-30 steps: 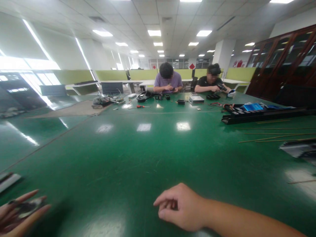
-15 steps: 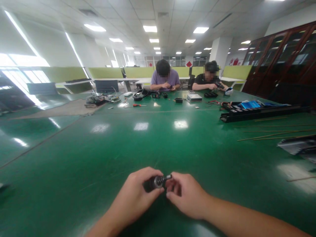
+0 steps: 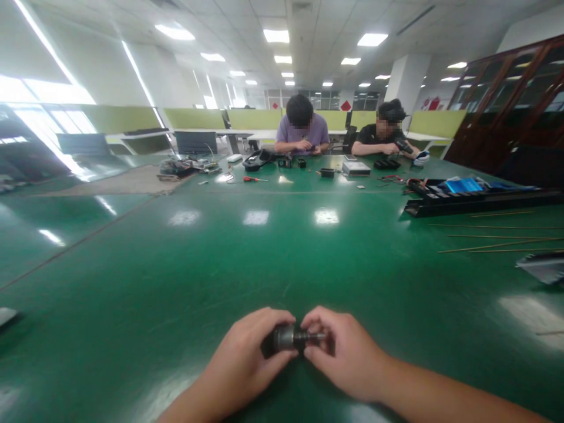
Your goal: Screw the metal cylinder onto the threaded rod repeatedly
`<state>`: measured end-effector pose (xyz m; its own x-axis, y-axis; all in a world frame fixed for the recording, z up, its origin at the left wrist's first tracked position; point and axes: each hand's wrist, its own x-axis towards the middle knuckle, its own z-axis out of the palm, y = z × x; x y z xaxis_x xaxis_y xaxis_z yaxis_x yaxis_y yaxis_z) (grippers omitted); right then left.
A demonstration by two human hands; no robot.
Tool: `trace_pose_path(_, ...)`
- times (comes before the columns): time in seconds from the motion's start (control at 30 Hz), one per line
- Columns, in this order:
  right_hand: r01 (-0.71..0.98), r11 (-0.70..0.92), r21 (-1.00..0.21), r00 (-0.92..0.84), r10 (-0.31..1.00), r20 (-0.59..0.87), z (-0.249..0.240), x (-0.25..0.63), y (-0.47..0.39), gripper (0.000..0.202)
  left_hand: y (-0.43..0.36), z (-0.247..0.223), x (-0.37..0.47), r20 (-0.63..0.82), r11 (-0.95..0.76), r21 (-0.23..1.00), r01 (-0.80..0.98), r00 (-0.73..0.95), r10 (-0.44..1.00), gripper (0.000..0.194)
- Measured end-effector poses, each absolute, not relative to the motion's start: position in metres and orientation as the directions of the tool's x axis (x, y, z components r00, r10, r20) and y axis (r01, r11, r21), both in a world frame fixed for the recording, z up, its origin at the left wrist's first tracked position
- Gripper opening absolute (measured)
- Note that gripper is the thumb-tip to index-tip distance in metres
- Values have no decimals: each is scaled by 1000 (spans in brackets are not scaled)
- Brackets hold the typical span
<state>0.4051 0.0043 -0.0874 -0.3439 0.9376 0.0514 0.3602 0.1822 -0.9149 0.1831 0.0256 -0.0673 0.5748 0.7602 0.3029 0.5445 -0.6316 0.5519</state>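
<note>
A dark metal cylinder with a stepped shaft [image 3: 285,338] lies sideways above the green table. My left hand [image 3: 251,346] is closed round its body, thumb below and fingers above, hiding the far left end. Pointing right, the thin shaft reaches into the hollow of my right hand [image 3: 339,352]. That hand's fingers are curled, with thumb and index finger apart on either side of the shaft. Whether the other fingers touch the shaft tip is hard to make out.
A red screwdriver [image 3: 253,179] and several dark parts lie across the table. At right are a long black metal channel [image 3: 476,204] and thin rods [image 3: 497,241]. Two people sit opposite, a purple sleeve [image 3: 282,138] on one. A grey object [image 3: 6,316] is at the left edge.
The cylinder has turned, its shaft now pointing straight right and showing more side-on. My right hand has moved slightly right, its thumb and index finger clear of the shaft tip. The camera view has shifted a little.
</note>
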Motion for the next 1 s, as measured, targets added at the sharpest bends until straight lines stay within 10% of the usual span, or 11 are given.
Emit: trace_pose_path(1.0,423,234,-876,-356,931,77,-79,406,6,8,20,-66,194,337,-646,580,496,576,745,15)
